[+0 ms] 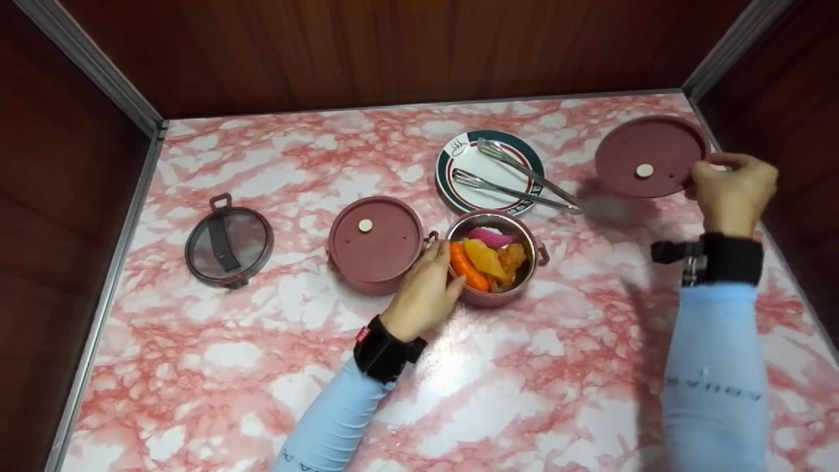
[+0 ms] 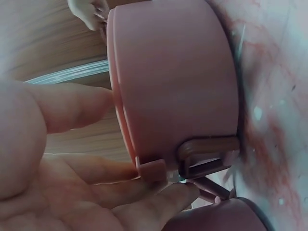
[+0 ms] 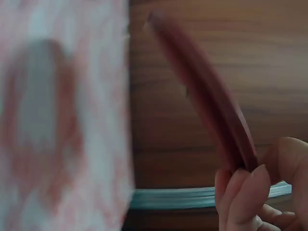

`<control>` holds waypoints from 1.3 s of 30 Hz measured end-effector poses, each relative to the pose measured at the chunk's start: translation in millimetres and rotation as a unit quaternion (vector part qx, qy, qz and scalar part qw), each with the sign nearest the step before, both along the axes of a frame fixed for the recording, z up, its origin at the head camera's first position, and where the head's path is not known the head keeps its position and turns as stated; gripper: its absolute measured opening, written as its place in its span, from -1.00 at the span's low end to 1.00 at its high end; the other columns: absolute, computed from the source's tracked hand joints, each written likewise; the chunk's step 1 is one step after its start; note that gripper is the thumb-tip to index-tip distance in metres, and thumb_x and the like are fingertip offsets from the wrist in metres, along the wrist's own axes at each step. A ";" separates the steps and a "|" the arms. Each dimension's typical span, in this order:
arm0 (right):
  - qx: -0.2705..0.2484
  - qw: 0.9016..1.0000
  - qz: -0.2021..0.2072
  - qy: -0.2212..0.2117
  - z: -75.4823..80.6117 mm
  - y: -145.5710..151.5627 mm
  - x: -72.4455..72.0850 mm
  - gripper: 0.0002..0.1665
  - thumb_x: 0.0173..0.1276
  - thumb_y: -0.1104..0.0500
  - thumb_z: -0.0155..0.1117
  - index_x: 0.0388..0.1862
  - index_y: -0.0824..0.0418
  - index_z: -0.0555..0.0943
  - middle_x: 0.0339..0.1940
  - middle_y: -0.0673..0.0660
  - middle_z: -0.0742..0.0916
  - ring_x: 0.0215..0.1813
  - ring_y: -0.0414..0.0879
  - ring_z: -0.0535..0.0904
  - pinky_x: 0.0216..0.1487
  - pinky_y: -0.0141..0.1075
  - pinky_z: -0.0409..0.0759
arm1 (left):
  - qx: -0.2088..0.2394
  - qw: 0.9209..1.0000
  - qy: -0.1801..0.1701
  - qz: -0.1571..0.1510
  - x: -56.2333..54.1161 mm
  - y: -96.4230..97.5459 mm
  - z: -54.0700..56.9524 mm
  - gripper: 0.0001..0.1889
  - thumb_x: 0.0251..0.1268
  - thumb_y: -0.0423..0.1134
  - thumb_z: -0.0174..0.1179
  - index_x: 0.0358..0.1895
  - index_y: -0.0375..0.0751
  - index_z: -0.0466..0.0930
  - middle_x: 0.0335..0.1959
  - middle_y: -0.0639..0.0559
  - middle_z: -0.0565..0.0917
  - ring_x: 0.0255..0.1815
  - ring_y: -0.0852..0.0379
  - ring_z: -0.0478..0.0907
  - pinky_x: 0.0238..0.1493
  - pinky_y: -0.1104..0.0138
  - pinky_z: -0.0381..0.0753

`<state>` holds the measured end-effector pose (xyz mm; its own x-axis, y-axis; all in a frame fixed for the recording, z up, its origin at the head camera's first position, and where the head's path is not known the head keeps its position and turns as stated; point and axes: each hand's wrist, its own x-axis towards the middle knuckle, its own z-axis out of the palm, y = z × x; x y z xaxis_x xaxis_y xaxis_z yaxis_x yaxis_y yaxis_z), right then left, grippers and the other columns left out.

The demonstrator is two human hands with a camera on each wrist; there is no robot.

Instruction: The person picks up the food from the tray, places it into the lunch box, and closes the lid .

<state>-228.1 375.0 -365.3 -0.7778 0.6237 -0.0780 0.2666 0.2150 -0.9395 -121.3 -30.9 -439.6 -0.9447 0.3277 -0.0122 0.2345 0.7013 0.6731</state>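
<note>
A dusky-red round lunch pot (image 1: 488,300), lidless, stands on the tabletop. It holds an orange sausage-like piece (image 1: 470,270), yellow pieces (image 1: 484,257), a browned fried piece (image 1: 512,259) and something magenta (image 1: 490,236). My left hand (image 1: 425,288) rests against its left side, thumb and fairly straight fingers touching the rim and clasp side, as the left wrist view shows close up. At the back right, my right hand (image 1: 737,190) pinches the edge of a matching lid (image 1: 655,154), raised above the table with its pale round button facing the head camera.
A second, lidded pot (image 1: 375,246) stands just left of the open one. Behind lies a green-rimmed plate (image 1: 452,187) with metal tongs (image 1: 518,172) across it. A dark translucent lid (image 1: 246,233) with a strap lies at far left. Wood panels (image 1: 419,52) enclose the table.
</note>
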 end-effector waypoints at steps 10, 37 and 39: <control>-0.055 0.982 0.111 0.144 -2.9 -78.6 44.4 -0.77 0.17 0.45 0.25 -0.21 0.38 0.75 -0.64 0.09 0.72 -0.72 -0.19 0.52 -0.70 -0.45 0.49 | 0.057 0.998 0.031 0.002 0.5 -8.3 28.3 -0.42 0.48 -0.21 0.12 0.41 -0.49 0.27 0.40 -0.32 0.37 0.43 -0.11 0.30 0.45 0.17 0.22; 0.074 0.901 0.424 0.046 -25.9 -139.6 64.4 -0.60 0.48 0.14 0.23 0.23 0.20 0.63 -0.27 0.22 0.74 -0.38 -0.09 0.59 -0.38 -0.40 0.57 | 0.197 0.978 -0.068 0.015 -14.3 -20.5 32.2 -0.09 0.19 -0.08 0.44 0.54 -0.19 0.14 0.12 -0.10 0.50 -0.45 0.16 0.52 -0.45 0.32 0.61; 0.085 0.903 0.420 0.037 -33.9 -133.3 60.5 -0.61 0.46 0.12 0.26 0.23 0.13 0.64 -0.32 0.20 0.73 -0.38 -0.07 0.59 -0.39 -0.39 0.56 | 0.171 0.983 -0.062 0.002 -14.7 -17.0 29.1 -0.01 0.10 -0.07 0.49 0.56 -0.19 0.11 0.19 -0.13 0.46 -0.35 0.12 0.51 -0.32 0.30 0.62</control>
